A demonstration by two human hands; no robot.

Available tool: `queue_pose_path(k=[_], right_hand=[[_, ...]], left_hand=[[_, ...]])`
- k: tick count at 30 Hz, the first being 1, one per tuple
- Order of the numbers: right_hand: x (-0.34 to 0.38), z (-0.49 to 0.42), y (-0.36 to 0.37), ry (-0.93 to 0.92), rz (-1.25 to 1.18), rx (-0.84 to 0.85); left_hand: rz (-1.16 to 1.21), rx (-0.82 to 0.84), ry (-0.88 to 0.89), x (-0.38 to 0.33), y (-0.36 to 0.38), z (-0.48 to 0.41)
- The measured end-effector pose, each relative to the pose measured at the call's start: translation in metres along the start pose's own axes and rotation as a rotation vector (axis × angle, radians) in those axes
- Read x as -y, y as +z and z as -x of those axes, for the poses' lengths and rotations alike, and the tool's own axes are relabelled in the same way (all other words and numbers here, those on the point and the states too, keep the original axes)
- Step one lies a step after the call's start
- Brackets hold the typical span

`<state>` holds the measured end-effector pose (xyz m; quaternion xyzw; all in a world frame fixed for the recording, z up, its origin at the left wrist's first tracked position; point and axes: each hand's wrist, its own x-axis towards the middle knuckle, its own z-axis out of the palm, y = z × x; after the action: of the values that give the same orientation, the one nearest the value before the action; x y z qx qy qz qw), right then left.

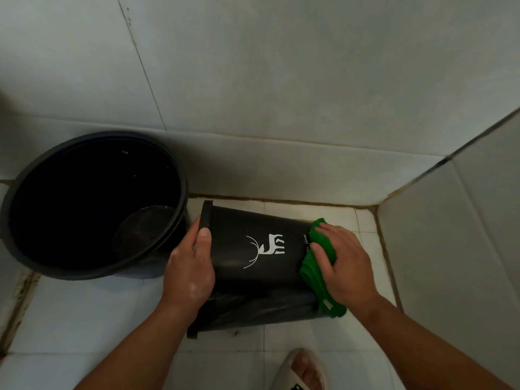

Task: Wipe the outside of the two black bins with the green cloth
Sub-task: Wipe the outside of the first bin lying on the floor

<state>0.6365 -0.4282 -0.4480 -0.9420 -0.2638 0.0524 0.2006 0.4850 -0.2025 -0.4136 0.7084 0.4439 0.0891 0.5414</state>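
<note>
A black bin with a white deer print [253, 266] lies on its side on the floor, rim to the left, base to the right. My left hand [191, 271] grips it near the rim, thumb on the rim band. My right hand [343, 266] presses the green cloth [323, 280] against the bin's base end; the cloth drapes down over that end. A second, larger black bin [92, 204] stands upright at the left, open side up, touching the lying bin's rim.
Pale tiled walls close the corner behind and at the right [450, 220]. The floor is white tile with dirty grout [84, 311]. A foot in a light slipper [304, 372] stands at the bottom edge, just below the lying bin.
</note>
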Motion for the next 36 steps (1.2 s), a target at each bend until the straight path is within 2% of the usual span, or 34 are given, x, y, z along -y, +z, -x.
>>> queue_pose_path(k=[3, 7, 10, 13, 19, 25, 29, 32, 34, 36], right_hand=[[0.042, -0.001, 0.011, 0.042, 0.067, -0.062], [0.096, 0.003, 0.03, -0.167, 0.104, 0.044], [0.089, 0.004, 0.03, -0.359, 0.087, 0.103], [0.055, 0.002, 0.022, -0.407, 0.082, 0.111], [0.002, -0.005, 0.007, -0.126, 0.019, 0.041], [0.018, -0.029, 0.002, 0.059, 0.031, -0.031], [0.026, -0.045, -0.003, 0.114, 0.243, 0.076], [0.031, -0.049, 0.001, 0.234, 0.227, 0.23], [0.037, -0.045, 0.005, 0.304, 0.232, 0.227], [0.052, -0.038, 0.01, 0.282, 0.266, 0.166]], left_hand=[[-0.02, -0.007, 0.001, -0.003, 0.002, 0.001], [-0.042, -0.032, 0.008, 0.001, 0.0, 0.001], [-0.023, -0.03, 0.013, 0.003, -0.004, -0.002], [0.037, -0.017, -0.02, 0.001, -0.006, -0.004], [0.044, -0.04, -0.002, -0.005, -0.002, -0.01], [-0.046, -0.034, 0.085, 0.013, -0.006, 0.014], [-0.05, -0.025, 0.107, 0.016, -0.004, 0.02], [-0.06, 0.02, 0.1, 0.011, -0.004, 0.015], [-0.054, 0.041, 0.1, 0.009, -0.003, 0.016], [-0.051, 0.036, 0.105, 0.009, -0.001, 0.018]])
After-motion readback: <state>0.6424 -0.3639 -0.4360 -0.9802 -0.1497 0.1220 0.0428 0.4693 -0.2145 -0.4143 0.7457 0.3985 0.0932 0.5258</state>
